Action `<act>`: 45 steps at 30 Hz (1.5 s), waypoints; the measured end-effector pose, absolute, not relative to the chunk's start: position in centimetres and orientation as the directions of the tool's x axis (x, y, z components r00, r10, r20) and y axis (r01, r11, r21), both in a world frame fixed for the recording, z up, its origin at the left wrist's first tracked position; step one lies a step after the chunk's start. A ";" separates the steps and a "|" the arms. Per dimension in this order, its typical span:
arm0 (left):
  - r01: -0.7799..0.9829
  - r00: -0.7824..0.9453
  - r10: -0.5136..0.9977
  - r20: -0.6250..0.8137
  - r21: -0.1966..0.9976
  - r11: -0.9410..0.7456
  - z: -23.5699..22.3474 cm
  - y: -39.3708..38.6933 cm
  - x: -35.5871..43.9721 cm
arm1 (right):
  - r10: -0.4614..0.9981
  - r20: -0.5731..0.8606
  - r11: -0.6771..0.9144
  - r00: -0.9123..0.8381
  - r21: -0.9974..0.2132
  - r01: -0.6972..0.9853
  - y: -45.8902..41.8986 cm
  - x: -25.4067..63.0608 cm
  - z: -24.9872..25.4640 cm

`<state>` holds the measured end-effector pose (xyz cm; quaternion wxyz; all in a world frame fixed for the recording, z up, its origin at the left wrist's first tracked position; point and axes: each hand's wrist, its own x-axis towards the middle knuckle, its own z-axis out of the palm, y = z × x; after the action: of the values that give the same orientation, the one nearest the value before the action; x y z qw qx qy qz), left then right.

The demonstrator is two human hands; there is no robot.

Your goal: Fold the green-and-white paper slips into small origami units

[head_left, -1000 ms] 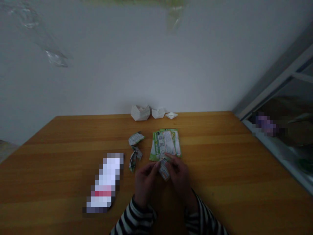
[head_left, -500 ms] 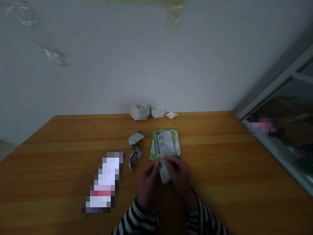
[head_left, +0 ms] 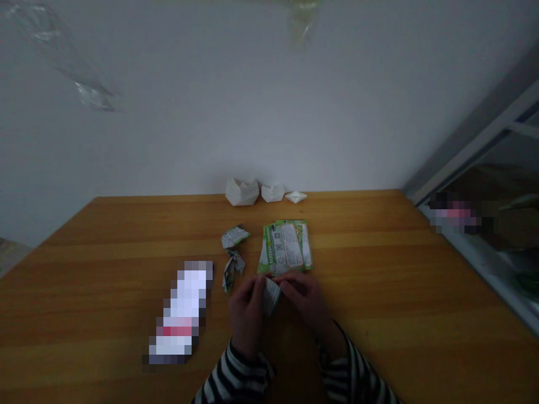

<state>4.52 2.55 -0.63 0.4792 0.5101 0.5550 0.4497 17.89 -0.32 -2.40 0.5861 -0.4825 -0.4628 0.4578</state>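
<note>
A small folded piece of printed paper [head_left: 270, 297] is between my hands, low over the table's near middle. My left hand [head_left: 247, 314] is closed, its thumb and fingers pinching the paper's left side. Closed in a pinch, my right hand [head_left: 306, 297] holds the paper's upper right corner. Just beyond my fingers lies a pile of green and white printed leaflets [head_left: 288, 247]. To the left of the pile sit a folded paper shape [head_left: 234, 236] and a twisted, folded paper piece [head_left: 233, 269] made of similar printed paper.
Three white folded-paper shapes, a large one [head_left: 242, 192], a middle one [head_left: 273, 193] and a flat boat-like one [head_left: 296, 197], stand along the wall. A blurred-out bright phone-like object [head_left: 181, 311] lies left on the wooden table [head_left: 400, 269]. A framed opening [head_left: 484, 146] borders the right.
The folded paper has turned and shifted left into my left hand, with its lower end tilting differently. My left hand has moved slightly left. The right hand's fingers have moved to the paper's corner.
</note>
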 end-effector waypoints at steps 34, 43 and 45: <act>0.152 0.185 0.978 0.092 0.981 -0.121 -0.9 2.7 4.8 | 0.971 0.021 0.030 0.240 -0.999 -0.033 -0.3 18.9 -2.9; 0.098 0.240 0.963 0.122 0.984 -0.149 -0.8 2.8 4.7 | 0.953 0.101 0.099 0.287 -0.995 0.019 -0.4 19.2 -2.9; 0.087 0.217 0.972 0.089 0.990 -0.110 -0.9 2.8 4.8 | 0.951 0.129 0.129 0.281 -0.991 0.019 -0.4 19.2 -2.8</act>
<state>4.79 2.77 -0.89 0.4997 0.5990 0.4420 0.4429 19.22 -0.42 -2.80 0.5976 -0.5324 -0.4555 0.3898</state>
